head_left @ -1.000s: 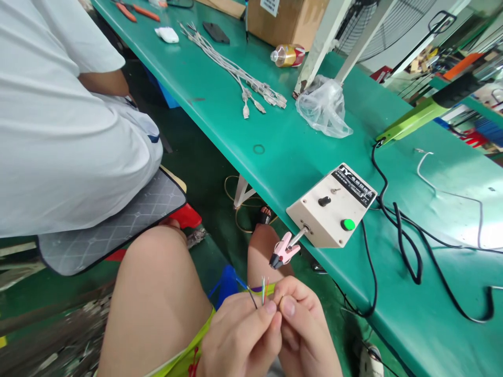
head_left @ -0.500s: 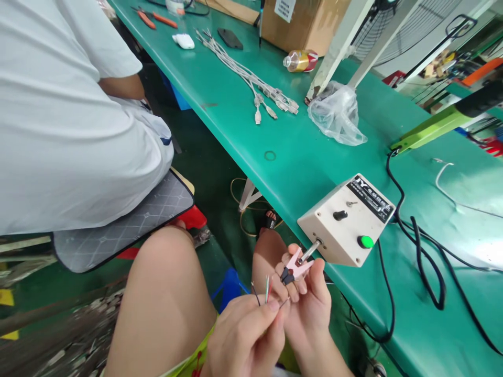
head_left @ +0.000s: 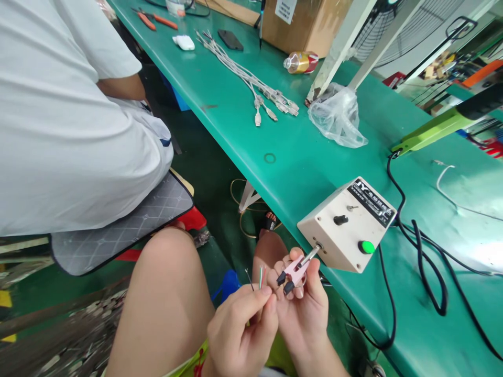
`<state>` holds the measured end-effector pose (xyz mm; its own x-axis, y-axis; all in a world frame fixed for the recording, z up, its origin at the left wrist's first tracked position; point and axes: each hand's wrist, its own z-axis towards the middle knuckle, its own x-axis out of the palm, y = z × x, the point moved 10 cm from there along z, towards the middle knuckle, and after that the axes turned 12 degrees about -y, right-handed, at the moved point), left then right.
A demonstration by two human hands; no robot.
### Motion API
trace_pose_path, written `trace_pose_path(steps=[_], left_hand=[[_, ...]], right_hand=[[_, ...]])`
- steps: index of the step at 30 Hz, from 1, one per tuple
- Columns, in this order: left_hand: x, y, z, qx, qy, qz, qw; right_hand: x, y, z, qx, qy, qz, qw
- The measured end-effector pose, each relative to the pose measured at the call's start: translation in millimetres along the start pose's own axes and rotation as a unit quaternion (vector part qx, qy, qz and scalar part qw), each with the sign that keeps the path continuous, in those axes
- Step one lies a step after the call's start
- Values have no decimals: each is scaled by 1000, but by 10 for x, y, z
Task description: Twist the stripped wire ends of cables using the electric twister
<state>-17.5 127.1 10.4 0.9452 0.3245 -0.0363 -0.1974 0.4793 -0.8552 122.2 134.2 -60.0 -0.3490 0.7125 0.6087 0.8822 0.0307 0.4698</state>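
My left hand (head_left: 240, 320) is closed in a pinch on thin wires (head_left: 261, 277), whose black, green, white and red ends stick up past my fingers. Just to the right, my right hand (head_left: 308, 314) pinches a pink spring clip (head_left: 295, 269) by its handles. The clip's black-tipped jaws point toward me and stand apart, with no wire visible between them. It is attached to the metal shaft (head_left: 310, 255) of a beige box (head_left: 348, 225) with a black knob and a lit green button. The rest of the wires is hidden behind my left hand.
The box sits at the edge of the green table (head_left: 243, 136). White USB cables (head_left: 251, 78), a plastic bag (head_left: 338, 115), a bottle (head_left: 301, 62) and a carton (head_left: 302, 23) lie beyond. Black cords (head_left: 424, 272) run at right. A person in a white shirt (head_left: 66, 120) sits at left.
My right hand has squeezed the clip's handles together, and its jaws have opened. My left hand has drawn slightly left with the wires, away from the clip.
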Motion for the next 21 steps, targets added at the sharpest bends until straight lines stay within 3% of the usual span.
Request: trace_pose_path(steps=[5,10,21], left_hand=[[51,-15,24,2,12,1,1000],[86,-12,29,2,24,-12,1000],[-50,-13,-76,6,15,-22,1000]], right_hand=[[-25,-11,2,2,-11,-12,1000],[-62,-30,-36,17,16,-62,998],[-748,-207,-56,42,-17,-127,991]])
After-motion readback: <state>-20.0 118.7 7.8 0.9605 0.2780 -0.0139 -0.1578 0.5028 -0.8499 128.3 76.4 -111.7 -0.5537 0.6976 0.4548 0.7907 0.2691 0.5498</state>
